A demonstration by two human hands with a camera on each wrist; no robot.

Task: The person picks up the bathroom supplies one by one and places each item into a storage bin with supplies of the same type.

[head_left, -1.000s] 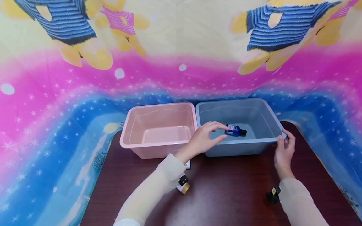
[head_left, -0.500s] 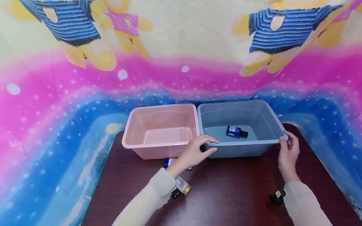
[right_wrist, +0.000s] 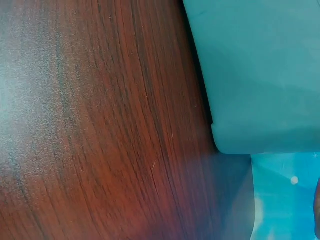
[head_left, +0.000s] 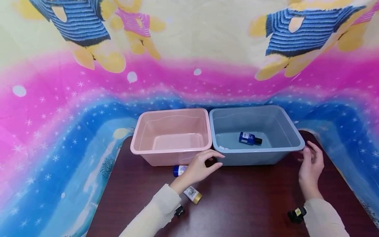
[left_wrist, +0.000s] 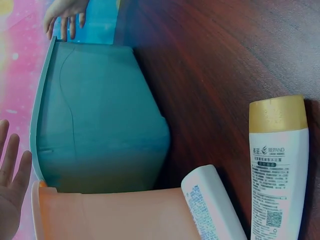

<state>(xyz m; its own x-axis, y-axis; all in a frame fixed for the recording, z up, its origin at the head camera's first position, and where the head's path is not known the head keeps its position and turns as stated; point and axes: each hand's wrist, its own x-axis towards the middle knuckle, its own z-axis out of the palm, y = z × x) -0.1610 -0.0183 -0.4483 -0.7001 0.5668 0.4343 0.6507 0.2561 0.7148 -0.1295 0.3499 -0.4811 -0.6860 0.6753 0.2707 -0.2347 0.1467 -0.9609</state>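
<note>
In the head view my left hand [head_left: 201,168] hovers before the meeting front corners of the pink bin [head_left: 177,152] and the blue-grey bin [head_left: 254,150]. Its thumb and fingers are apart, with nothing between them. My right hand [head_left: 311,169] is by the blue-grey bin's front right corner, fingers loosely bent and holding nothing; whether a fingertip touches the rim is unclear. Inside that bin lies a dark blue bottle [head_left: 247,138] with a black cap. Partly behind my left hand and wrist, a blue-and-white bottle [head_left: 180,170] and a gold-capped white bottle [head_left: 192,194] lie on the table.
Both bins stand side by side at the back of the dark wood table [head_left: 242,200]. A printed cloth [head_left: 189,79] hangs close behind them and along both sides. A small white patch shows inside the blue-grey bin's front left corner.
My left hand has drawn back from over the blue-grey bin, toward the front left. My right hand has let go of that bin's corner and shifted right. The blue bottle stays in the bin.
</note>
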